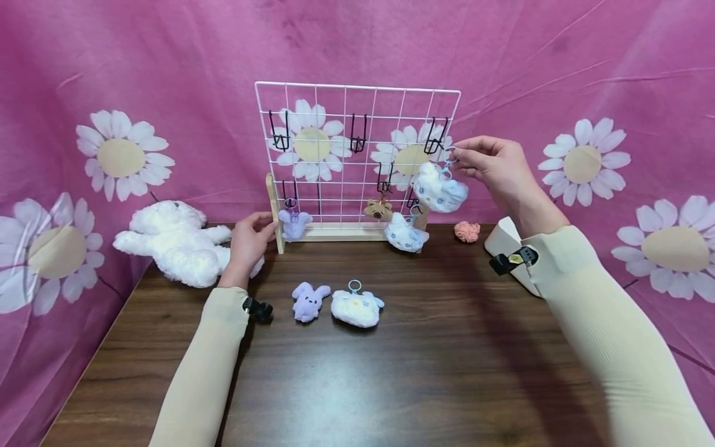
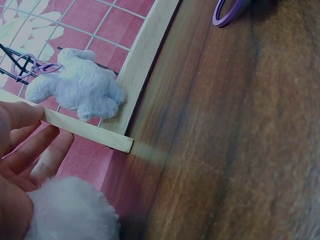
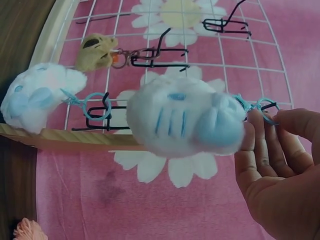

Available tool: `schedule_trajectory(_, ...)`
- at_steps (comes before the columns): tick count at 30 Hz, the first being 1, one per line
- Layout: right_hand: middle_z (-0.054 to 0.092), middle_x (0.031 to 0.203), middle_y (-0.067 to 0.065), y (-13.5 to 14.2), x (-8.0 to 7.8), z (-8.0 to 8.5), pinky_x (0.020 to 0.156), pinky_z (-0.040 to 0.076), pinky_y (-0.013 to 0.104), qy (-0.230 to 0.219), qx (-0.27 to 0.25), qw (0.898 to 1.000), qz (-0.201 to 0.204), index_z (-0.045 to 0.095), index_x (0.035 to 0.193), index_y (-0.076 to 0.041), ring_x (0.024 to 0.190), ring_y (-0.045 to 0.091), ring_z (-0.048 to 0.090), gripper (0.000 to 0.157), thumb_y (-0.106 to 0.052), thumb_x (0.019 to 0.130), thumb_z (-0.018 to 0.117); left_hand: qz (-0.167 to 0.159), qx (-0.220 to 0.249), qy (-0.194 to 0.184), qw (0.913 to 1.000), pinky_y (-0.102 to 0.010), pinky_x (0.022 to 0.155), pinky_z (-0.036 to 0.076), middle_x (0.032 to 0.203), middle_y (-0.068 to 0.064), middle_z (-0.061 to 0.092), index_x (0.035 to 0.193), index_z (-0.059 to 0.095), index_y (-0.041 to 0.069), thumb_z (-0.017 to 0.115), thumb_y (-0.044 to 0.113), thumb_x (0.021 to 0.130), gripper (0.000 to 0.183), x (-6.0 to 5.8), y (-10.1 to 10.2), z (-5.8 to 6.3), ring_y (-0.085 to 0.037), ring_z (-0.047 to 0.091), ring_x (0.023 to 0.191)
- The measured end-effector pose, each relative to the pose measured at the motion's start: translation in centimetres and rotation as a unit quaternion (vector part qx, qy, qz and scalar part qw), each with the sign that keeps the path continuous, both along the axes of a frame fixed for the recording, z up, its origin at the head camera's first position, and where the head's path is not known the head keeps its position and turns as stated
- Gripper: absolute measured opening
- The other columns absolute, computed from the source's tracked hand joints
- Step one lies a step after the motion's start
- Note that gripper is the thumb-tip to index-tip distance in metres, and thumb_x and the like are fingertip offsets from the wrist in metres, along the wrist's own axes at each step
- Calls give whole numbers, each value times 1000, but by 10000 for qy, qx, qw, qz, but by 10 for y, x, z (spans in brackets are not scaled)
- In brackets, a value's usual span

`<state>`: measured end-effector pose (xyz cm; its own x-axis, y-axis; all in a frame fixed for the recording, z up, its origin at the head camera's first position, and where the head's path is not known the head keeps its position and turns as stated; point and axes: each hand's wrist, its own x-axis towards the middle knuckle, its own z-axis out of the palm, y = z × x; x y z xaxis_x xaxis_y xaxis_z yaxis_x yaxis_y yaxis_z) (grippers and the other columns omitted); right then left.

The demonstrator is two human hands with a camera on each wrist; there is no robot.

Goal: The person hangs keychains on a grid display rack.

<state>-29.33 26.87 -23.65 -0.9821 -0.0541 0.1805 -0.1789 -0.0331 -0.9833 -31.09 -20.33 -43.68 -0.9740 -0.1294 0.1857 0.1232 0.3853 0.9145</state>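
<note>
My right hand (image 1: 497, 171) pinches the light-blue ring of a white-and-blue plush keychain (image 1: 438, 191) between thumb and fingertips. In the right wrist view, that ring lies at the tip of a black wire hook on the right of the white wire grid rack (image 1: 357, 85), and the plush (image 3: 170, 115) hangs beside it. My left hand (image 1: 249, 241) grips the rack's left wooden post (image 2: 90, 129), thumb on one side and fingers on the other. Close by, a purple plush keychain (image 1: 295, 225) hangs from a low hook. A brown plush (image 1: 378, 210) and another white-and-blue plush (image 1: 406, 234) hang lower right.
On the wooden table (image 1: 436, 372) lie a purple bunny plush (image 1: 309, 302) and a white plush keychain (image 1: 355, 308). A big white fluffy toy (image 1: 175, 239) sits behind my left forearm. At right are a coral pompom-like item (image 1: 467, 232) and a white block-like object (image 1: 505, 239).
</note>
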Motion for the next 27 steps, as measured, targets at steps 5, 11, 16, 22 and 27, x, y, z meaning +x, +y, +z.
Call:
schedule_trajectory(5,85,98,0,-1,-6,-3,83,71,22,-49,269,9996,-42,83,109,-8,89,13,81,8,-7,107,75,-1,1,-9,10000,-8,81,66,136,-31,75,144,70,-5,69,14,112,37,1,0,1,-45,78,117)
schedule_trajectory(11,85,98,-3,-5,-13,-3,85,71,21,-133,446,9989,-107,82,109,-10,91,12,81,9,-8,108,74,19,52,-32,10000,-6,79,65,137,-31,75,144,70,-5,69,14,112,37,1,0,1,-45,77,118)
schedule_trajectory(16,85,99,-2,-9,-19,-2,86,71,22,-242,474,9984,-212,82,111,-9,89,12,82,8,-8,108,75,22,46,-29,10000,-7,80,65,137,-31,75,144,70,-5,70,15,112,38,1,0,1,-46,78,118)
schedule_trajectory(22,84,96,-2,-13,-27,-1,84,71,21,-317,528,9973,-399,81,109,-9,85,10,81,7,-8,108,74,57,66,-30,10000,-9,80,67,136,-30,76,143,71,-4,71,15,111,37,0,-1,0,-45,78,117)
schedule_trajectory(27,83,92,-4,-15,-33,0,81,71,21,-390,589,9959,-560,81,103,-11,81,9,79,7,-10,108,75,49,54,-49,10000,-10,82,67,136,-30,76,143,71,-4,71,15,112,37,0,0,1,-44,78,117)
